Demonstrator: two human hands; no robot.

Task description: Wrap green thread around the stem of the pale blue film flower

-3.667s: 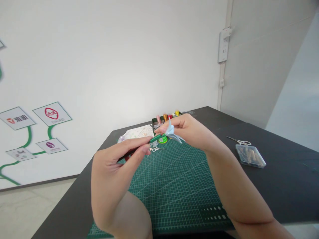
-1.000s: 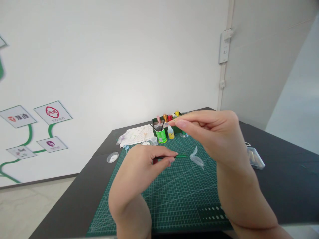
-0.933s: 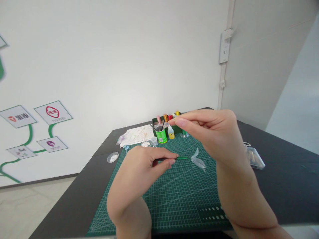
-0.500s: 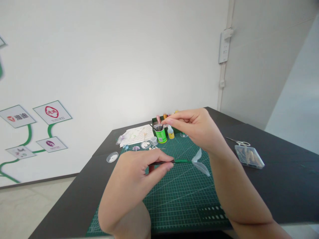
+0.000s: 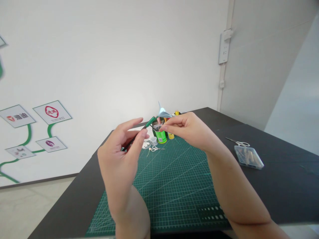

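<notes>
My left hand (image 5: 124,146) is closed around a slim black rod with a green end (image 5: 150,121), between thumb and fingers. The rod slants up to the right over the cutting mat. At its far end sits a pale blue, petal-like piece (image 5: 164,113) with several thin, translucent lobes. My right hand (image 5: 185,127) is beside that piece, just under its right side, thumb and fingertips pinched together. What the pinch holds, if anything, is too small to make out. Behind the fingertips stands a green can (image 5: 160,136) with dark handles sticking out.
A green cutting mat (image 5: 174,186) covers the middle of the black table (image 5: 281,186). Small white-handled scissors (image 5: 155,149) and a lidded jar (image 5: 154,141) lie near the can. To the right are larger scissors (image 5: 240,143) and a clear box (image 5: 248,157).
My left hand has turned and lifted, swinging the petal piece from the right, low over the mat, up toward my right hand. My right hand has moved down slightly, still pinched.
</notes>
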